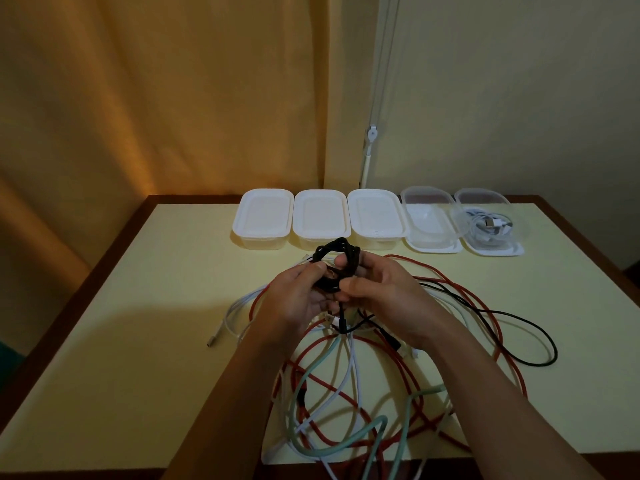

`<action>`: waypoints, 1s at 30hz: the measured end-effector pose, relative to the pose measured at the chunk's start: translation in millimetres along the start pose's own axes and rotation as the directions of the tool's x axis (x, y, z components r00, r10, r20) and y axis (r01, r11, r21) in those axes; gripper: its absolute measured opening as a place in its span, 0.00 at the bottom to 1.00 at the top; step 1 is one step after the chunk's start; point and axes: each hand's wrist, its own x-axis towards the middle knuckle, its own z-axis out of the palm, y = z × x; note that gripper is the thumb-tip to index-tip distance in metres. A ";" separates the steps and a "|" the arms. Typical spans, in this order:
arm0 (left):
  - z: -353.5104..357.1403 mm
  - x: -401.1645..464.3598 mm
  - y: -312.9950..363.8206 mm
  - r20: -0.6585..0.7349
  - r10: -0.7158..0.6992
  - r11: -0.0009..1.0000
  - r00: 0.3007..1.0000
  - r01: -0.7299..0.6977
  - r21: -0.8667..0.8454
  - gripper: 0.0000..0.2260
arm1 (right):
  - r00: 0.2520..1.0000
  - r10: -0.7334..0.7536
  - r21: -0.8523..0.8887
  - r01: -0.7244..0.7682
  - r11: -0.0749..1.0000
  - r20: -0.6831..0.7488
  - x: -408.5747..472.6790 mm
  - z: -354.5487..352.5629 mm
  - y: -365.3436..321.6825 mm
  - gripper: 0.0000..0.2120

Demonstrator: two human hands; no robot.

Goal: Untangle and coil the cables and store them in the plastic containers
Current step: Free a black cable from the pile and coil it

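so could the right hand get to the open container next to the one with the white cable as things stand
Probably yes, once it lets go: the right hand and the left hand both grip the black cable coil. The open container has its lid off, with only bare table before it.

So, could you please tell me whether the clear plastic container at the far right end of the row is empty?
Not empty: the clear plastic container at the far right holds a coiled white cable, seen through its open top.

One head-worn view looks forward and down from above the near edge of the table [156,271], close over the hands, with the far wall [519,98] and curtain [138,98] beyond.
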 end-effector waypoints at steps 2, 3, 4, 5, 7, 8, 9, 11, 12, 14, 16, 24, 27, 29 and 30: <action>-0.2 -0.9 0.5 0.013 -0.001 1.000 1.000 0.001 0.001 0.13 | 0.999 -0.016 -0.018 0.015 1.000 -0.048 0.5 0.9 1.6 0.09; -0.6 -1.4 0.5 0.025 0.004 1.000 1.000 -0.005 0.008 0.13 | 0.997 -0.021 -0.033 0.018 0.999 -0.074 0.4 1.3 1.5 0.07; -0.5 -2.1 0.6 0.040 0.012 1.000 0.999 -0.012 0.019 0.13 | 0.995 -0.027 -0.056 0.021 0.998 -0.100 0.3 1.7 1.2 0.07; -0.3 -3.0 0.6 0.054 0.015 0.999 0.998 -0.017 0.034 0.13 | 0.991 -0.035 -0.089 0.024 0.996 -0.128 0.4 2.2 0.8 0.08; 0.9 -4.2 0.0 0.068 -0.003 0.999 0.998 -0.001 0.053 0.11 | 0.981 -0.052 -0.150 0.024 0.988 -0.184 0.6 3.4 0.2 0.10; 1.7 -4.1 -0.5 0.069 -0.019 0.999 0.997 0.015 0.052 0.11 | 0.976 -0.056 -0.169 0.020 0.985 -0.210 0.9 4.1 0.1 0.11; 2.1 -3.9 -0.9 0.073 -0.033 0.998 0.997 0.029 0.057 0.10 | 0.971 -0.061 -0.182 0.018 0.983 -0.230 1.3 4.8 0.2 0.11; 2.9 -3.4 -1.0 0.086 -0.056 0.995 0.995 0.049 0.084 0.09 | 0.960 -0.079 -0.205 0.023 0.979 -0.270 1.6 6.4 -0.3 0.10; 3.1 -3.3 -1.0 0.090 -0.065 0.994 0.994 0.056 0.097 0.09 | 0.953 -0.092 -0.218 0.028 0.976 -0.287 1.7 7.1 -0.7 0.09; 3.5 -3.2 -1.4 0.085 -0.077 0.990 0.993 0.066 0.125 0.09 | 0.944 -0.109 -0.235 0.034 0.971 -0.312 1.1 7.9 -1.1 0.09; 4.1 -2.3 -1.9 0.067 -0.087 0.986 0.994 0.077 0.146 0.09 | 0.940 -0.105 -0.243 0.024 0.970 -0.325 0.7 8.2 -0.8 0.09; 8.5 -0.7 -8.3 0.035 -0.021 0.972 0.999 0.012 0.235 0.09 | 0.941 0.000 -0.244 -0.088 0.966 -0.340 1.7 6.1 1.3 0.05; 10.6 -0.1 -11.3 0.024 0.020 0.965 0.999 -0.026 0.260 0.07 | 0.930 0.035 -0.214 -0.121 0.969 -0.366 0.7 6.2 0.6 0.06; 12.4 -0.3 -13.3 0.017 0.065 0.952 0.998 -0.067 0.297 0.07 | 0.925 0.115 -0.137 -0.175 0.975 -0.362 0.4 6.1 0.0 0.05; 13.4 -0.9 -14.2 0.014 0.084 0.946 0.996 -0.084 0.312 0.06 | 0.922 0.173 -0.081 -0.214 0.974 -0.347 0.3 6.2 -0.9 0.04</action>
